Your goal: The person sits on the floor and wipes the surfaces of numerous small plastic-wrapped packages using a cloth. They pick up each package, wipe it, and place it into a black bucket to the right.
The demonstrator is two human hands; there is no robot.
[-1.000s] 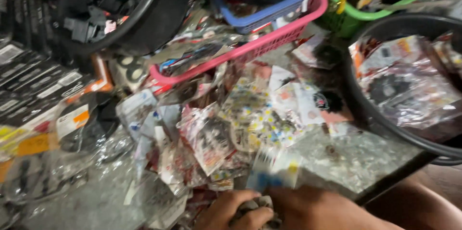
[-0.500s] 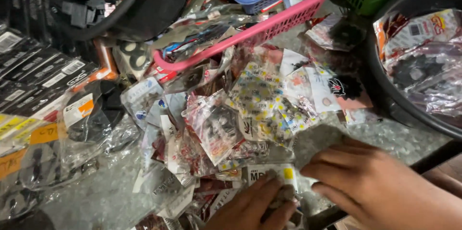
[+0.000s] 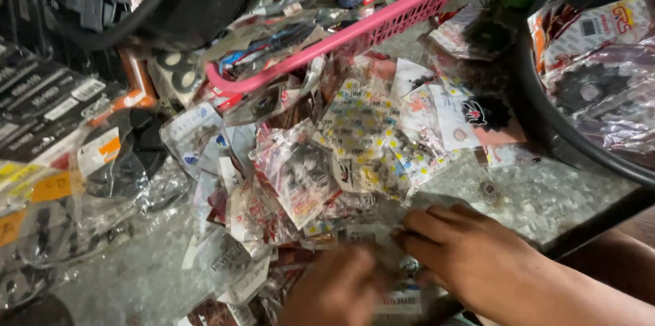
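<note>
— Packet [image 3: 382,243] sits at the near edge of the pile, both hands on it.
— Left hand [image 3: 334,292] blurs, grip unclear; right hand [image 3: 464,258] pinches its top edge.
— Best hold it flat, clear of the clutter of bagged parts [image 3: 321,162] below the pink basket [image 3: 355,33].

Bare patches of the speckled surface [image 3: 546,196] are seen right of the heap of small plastic packets [image 3: 327,162], and at lower left [image 3: 129,278]. Passage upward is blocked by a pink basket [image 3: 355,33] and a dark tub [image 3: 170,5]; the right side is closed off by a black basin [image 3: 539,135].
</note>
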